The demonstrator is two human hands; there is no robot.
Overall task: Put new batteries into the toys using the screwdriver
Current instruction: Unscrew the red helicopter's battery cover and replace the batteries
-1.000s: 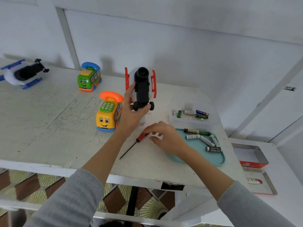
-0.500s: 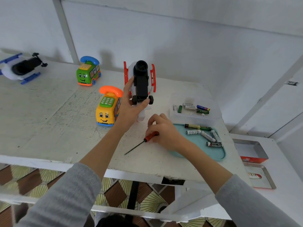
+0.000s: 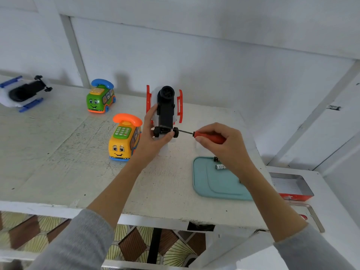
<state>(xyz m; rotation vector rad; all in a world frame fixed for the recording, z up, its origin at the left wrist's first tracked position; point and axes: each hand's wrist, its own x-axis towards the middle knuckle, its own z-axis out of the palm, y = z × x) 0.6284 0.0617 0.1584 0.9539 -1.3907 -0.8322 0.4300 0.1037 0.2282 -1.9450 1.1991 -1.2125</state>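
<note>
**Observer:** What are you looking at, biggest thing first?

**Operator:** I'm looking down on the white surface (image 3: 58,156). The toy I'm working on, a white plane toy (image 3: 165,112) with red side fins and a black underside, is standing on end at about 12 o'clock from my hands, belly facing me. Its long axis is running upright, wheels at the bottom.

**Observer:** How are you expecting it to handle?

**Operator:** I'm judging it light, hollow, stiff plastic, probably a bit slick, and the fins look snappable. So I'm taking it by the body, not the fins.

**Observer:** And the hands?

**Operator:** My left hand (image 3: 153,141) is gripping the toy's lower body, fingers behind and thumb pressing by the wheel axle. My right hand (image 3: 220,145) is curling around the red handle of the screwdriver (image 3: 202,135). Its shaft is lying nearly level, pointing toward 9 o'clock, tip reaching the black base near the right wheel. Whether it is seated in a screw, I cannot tell.

**Observer:** The batteries?

**Operator:** One battery (image 3: 221,167) is showing on the teal tray (image 3: 214,188) at 4 o'clock.
</note>
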